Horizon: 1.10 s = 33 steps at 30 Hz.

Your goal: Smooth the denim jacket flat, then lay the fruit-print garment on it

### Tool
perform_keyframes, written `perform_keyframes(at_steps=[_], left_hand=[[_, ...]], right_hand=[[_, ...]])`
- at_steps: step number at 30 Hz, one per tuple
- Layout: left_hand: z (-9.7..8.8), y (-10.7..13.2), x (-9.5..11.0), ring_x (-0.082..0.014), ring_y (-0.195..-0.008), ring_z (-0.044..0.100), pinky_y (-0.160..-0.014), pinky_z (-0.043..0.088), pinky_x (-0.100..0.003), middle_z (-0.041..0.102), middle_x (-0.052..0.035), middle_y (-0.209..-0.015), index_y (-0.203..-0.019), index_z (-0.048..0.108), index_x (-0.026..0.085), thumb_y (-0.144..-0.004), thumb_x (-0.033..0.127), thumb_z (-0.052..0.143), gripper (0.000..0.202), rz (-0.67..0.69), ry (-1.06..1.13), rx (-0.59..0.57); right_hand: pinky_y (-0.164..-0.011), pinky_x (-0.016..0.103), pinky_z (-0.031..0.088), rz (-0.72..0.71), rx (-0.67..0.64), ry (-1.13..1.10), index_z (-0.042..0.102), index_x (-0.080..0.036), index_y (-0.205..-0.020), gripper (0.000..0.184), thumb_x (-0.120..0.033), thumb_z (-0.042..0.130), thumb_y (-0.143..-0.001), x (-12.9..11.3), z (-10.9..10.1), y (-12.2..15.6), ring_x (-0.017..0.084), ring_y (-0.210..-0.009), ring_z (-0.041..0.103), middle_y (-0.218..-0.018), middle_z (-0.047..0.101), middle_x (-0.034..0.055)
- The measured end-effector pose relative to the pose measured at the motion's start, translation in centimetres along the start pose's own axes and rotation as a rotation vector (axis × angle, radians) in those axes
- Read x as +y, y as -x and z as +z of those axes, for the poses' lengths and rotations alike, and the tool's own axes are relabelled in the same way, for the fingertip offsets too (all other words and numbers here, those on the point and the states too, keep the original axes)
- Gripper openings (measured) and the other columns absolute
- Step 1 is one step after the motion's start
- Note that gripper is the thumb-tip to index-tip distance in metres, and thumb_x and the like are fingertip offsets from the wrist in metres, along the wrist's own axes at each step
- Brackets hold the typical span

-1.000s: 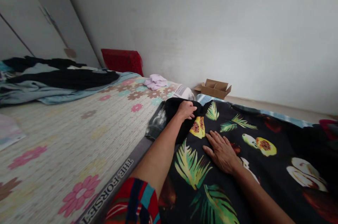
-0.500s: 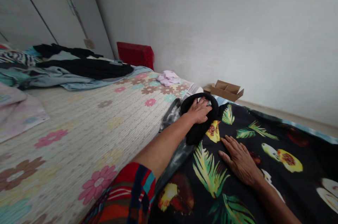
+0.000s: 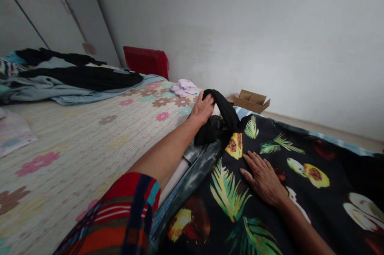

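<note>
My left hand (image 3: 204, 107) is closed on a black cloth (image 3: 223, 119) and holds it lifted off the bed's edge, so that it drapes down onto a black blanket with a tropical fruit and leaf print (image 3: 270, 191). My right hand (image 3: 264, 177) lies flat on that blanket with fingers stretched out, holding nothing. The blanket's grey underside (image 3: 192, 175) is turned up along its left edge. My left sleeve (image 3: 126, 215) is red with stripes.
A flower-patterned mattress (image 3: 75, 143) fills the left. On it lie a heap of dark and blue clothes (image 3: 69, 79) and a small lilac garment (image 3: 185, 87). A red crate (image 3: 146, 61) and an open cardboard box (image 3: 250, 101) stand by the white wall.
My left hand has gripped the black cloth and raised it up and to the left, off the blanket. My right hand stays flat on the blanket.
</note>
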State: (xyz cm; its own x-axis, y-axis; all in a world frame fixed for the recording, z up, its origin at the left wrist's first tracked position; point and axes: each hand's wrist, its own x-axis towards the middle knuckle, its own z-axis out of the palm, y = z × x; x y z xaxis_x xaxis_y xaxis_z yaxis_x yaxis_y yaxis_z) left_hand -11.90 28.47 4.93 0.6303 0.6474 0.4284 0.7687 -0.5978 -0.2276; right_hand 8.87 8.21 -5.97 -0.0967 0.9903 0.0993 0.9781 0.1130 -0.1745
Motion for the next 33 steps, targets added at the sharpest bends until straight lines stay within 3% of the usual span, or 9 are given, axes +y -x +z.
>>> perform_keyframes(at_steps=[3,5,9,12,15,20,25,29,33], left_hand=[[-0.3,0.3,-1.1,-0.0234,-0.131,0.03,-0.111,-0.003,-0.05,0.051,-0.0074,-0.131,-0.115,0.061,0.018,-0.082,0.003,0.03,0.047,-0.127,-0.053,-0.044],[-0.6,1.3,-0.5,-0.0276,-0.125,0.037,-0.11,-0.002,-0.053,0.059,-0.01,-0.119,-0.101,0.067,0.017,-0.08,0.005,0.036,0.04,-0.212,-0.085,-0.102],[-0.9,4.0,3.5,-0.0299,-0.116,0.045,-0.105,0.023,-0.047,0.064,-0.0128,-0.108,-0.093,0.069,0.016,-0.079,0.018,0.046,0.027,-0.382,0.179,-0.218],[-0.6,5.8,7.0,-0.0248,-0.095,0.06,-0.082,0.042,-0.033,0.068,-0.0092,-0.09,-0.081,0.07,0.02,-0.082,0.036,0.046,0.029,-0.408,0.333,-0.321],[-0.3,6.9,9.3,-0.0204,-0.074,0.062,-0.063,0.042,-0.026,0.067,-0.0051,-0.068,-0.065,0.066,0.02,-0.073,0.049,0.054,0.032,-0.437,0.511,-0.432],[-0.6,8.0,10.1,-0.0153,-0.056,0.054,-0.049,0.033,-0.024,0.054,0.0009,-0.052,-0.05,0.054,0.018,-0.059,0.035,0.065,0.022,-0.502,0.684,-0.488],[-2.5,9.9,9.7,-0.0108,-0.044,0.043,-0.043,0.028,-0.023,0.041,0.0057,-0.042,-0.045,0.046,0.018,-0.057,0.034,0.062,0.025,-0.558,0.855,-0.531],[-4.6,12.6,9.7,-0.0124,-0.044,0.046,-0.043,0.033,-0.023,0.047,0.0039,-0.042,-0.046,0.049,0.017,-0.054,0.039,0.064,0.028,-0.565,0.951,-0.555],[-6.3,15.5,9.8,-0.0167,-0.047,0.056,-0.044,0.039,-0.024,0.059,-0.0009,-0.05,-0.054,0.056,0.015,-0.052,0.041,0.068,0.029,-0.628,1.13,-0.568]], right_hand=[[-0.108,0.046,0.021,-0.002,-0.008,-0.013,0.038,-0.019,-0.138,0.061,-0.056,0.027,-0.091,-0.1,-0.2,-0.1,0.024,-0.135,0.024,-0.146,0.032,0.0082],[-0.108,0.047,0.02,0.0,-0.016,-0.021,0.037,-0.019,-0.138,0.061,-0.056,0.027,-0.091,-0.2,-0.4,-0.1,0.024,-0.136,0.023,-0.146,0.031,0.0084],[-0.109,0.046,0.017,0.008,-0.047,-0.04,0.035,-0.018,-0.14,0.063,-0.057,0.025,-0.091,-0.3,-0.8,-0.2,0.025,-0.136,0.02,-0.147,0.029,0.0089],[-0.109,0.047,0.015,0.006,-0.07,-0.042,0.033,-0.018,-0.141,0.064,-0.058,0.022,-0.091,-0.5,-1.1,-0.4,0.026,-0.137,0.018,-0.148,0.026,0.0096],[-0.109,0.048,0.014,0.008,-0.085,-0.048,0.03,-0.017,-0.142,0.064,-0.056,0.021,-0.092,-0.7,-1.4,-0.5,0.026,-0.138,0.015,-0.149,0.024,0.0109],[-0.106,0.049,0.021,-0.02,-0.159,-0.137,0.033,-0.015,-0.14,0.066,-0.058,0.027,-0.09,-0.8,-3.6,1.0,0.03,-0.135,0.023,-0.147,0.028,0.0144],[-0.096,0.035,0.037,0.111,-0.002,-0.122,0.051,-0.019,-0.125,0.045,-0.043,0.041,-0.088,2.0,-7.2,7.5,0.024,-0.117,0.047,-0.131,0.047,0.0116],[-0.089,0.039,0.042,0.408,0.081,0.033,0.057,-0.014,-0.117,0.046,-0.044,0.043,-0.085,6.1,-8.8,16.4,0.03,-0.112,0.051,-0.124,0.052,0.0158],[-0.083,0.039,0.044,0.745,0.103,0.021,0.052,-0.014,-0.124,0.055,-0.049,0.037,-0.084,8.7,-8.4,24.8,0.03,-0.103,0.058,-0.116,0.058,0.0158]])
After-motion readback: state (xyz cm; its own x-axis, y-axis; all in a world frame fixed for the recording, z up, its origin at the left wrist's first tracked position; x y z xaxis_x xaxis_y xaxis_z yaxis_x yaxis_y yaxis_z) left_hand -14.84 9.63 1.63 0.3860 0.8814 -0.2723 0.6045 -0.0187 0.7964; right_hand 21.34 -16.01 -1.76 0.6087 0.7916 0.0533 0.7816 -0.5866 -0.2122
